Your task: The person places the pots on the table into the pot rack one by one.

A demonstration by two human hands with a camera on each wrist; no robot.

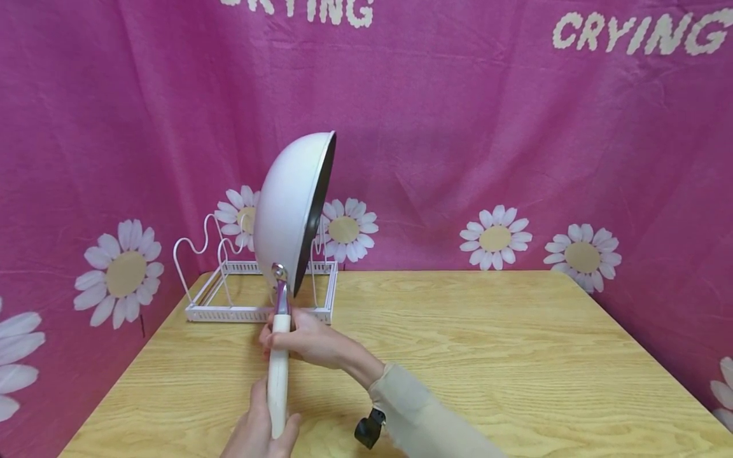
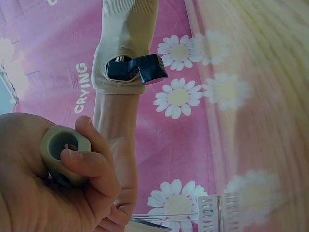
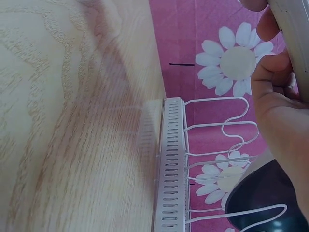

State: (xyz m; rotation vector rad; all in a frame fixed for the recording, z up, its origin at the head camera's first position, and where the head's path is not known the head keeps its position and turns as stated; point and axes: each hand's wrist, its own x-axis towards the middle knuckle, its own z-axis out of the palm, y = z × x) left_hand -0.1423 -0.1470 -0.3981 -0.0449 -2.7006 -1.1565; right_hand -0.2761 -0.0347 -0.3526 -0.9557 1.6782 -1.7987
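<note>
A white wok [image 1: 289, 197] with a dark inside is held up on edge, its bowl turned to the right in the head view. Its pale handle [image 1: 278, 381] points down toward me. Low on the handle, my left hand [image 1: 260, 426] grips it; the left wrist view shows fingers curled round the hollow handle end [image 2: 47, 152]. Farther up, just below the metal neck [image 1: 282, 299], my right hand [image 1: 315, 340] holds the handle with the thumb across it. Behind the wok stands a white wire rack [image 1: 229, 314], partly hidden by the bowl.
The rack rests on a wood-grain table [image 1: 487, 356] near its far left corner, with upright wavy wire dividers [image 3: 217, 99]. A pink cloth [image 1: 424, 127] with white daisies hangs behind and beside the table. A black wrist camera [image 1: 369, 429] sits on the right sleeve.
</note>
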